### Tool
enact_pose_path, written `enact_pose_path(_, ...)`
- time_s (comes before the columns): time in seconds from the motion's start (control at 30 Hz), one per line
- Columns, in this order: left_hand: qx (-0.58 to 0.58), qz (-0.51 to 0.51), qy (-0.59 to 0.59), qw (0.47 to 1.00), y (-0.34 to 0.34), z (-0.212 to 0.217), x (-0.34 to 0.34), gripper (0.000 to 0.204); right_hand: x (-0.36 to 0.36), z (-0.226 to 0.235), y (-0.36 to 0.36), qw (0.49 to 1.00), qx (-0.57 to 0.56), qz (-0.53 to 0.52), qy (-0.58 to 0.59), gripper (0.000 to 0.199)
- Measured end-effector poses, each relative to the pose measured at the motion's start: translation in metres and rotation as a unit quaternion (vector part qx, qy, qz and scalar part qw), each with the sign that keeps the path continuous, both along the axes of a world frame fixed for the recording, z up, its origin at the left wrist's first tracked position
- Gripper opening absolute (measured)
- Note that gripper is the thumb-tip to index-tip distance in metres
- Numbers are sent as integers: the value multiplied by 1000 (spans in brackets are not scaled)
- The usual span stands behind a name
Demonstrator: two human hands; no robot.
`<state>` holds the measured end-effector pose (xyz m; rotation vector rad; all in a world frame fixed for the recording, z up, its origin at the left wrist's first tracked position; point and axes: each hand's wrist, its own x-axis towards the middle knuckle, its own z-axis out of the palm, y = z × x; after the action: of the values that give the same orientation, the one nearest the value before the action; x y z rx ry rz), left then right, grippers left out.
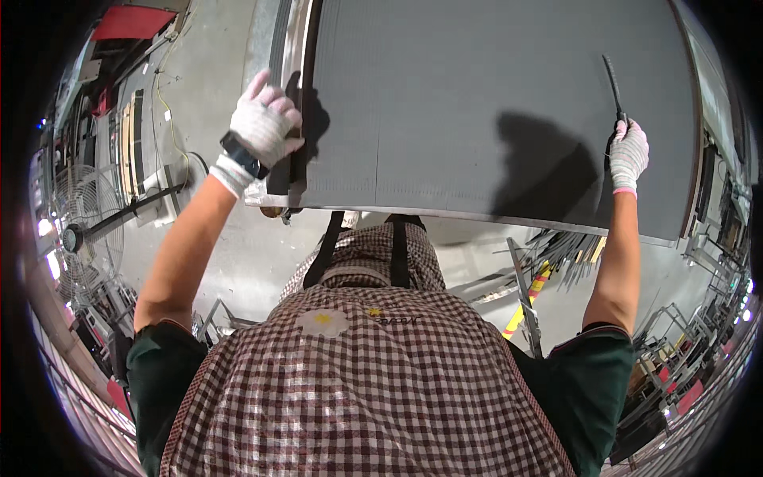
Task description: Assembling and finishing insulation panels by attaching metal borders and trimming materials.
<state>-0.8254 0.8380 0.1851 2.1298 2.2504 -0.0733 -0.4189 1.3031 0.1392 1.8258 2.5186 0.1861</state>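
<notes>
Holding a thin dark stick [610, 79], the right hand [629, 157] is curled around its near end, over the right side of the big grey worktop [445, 87]. The left hand [264, 126], its fingers loosely spread, is by the worktop's left edge.

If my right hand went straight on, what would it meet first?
The way looks free: past the thin dark tool the right hand holds, only grey sheet shows, though height is unclear.
</notes>
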Motion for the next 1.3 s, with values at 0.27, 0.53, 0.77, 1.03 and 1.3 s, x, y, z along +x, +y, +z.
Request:
enact_pose_path(0.27, -36, -115, -25, 992, 49, -1, -36, 57, -29, 38, -214, 792, -295, 79, 529, 33)
enact_pose_path(0.53, -40, -321, -38, 945, 50, -49, -21, 97, -85, 58, -485, 757, -436, 64, 482, 46)
enact_pose_path(0.77, -108, -333, 63, 934, 54, -47, -7, 93, -134, 65, -562, 836, -383, -45, 391, 45)
enact_pose_path(1.03, -98, -332, 26, 938, 42, -27, -9, 88, -156, 56, -579, 914, -295, -15, 278, 41)
enact_pose_path(1.3, -68, -348, -59, 933, 31, -13, -26, 82, -167, 66, -582, 941, -242, 27, 237, 42)
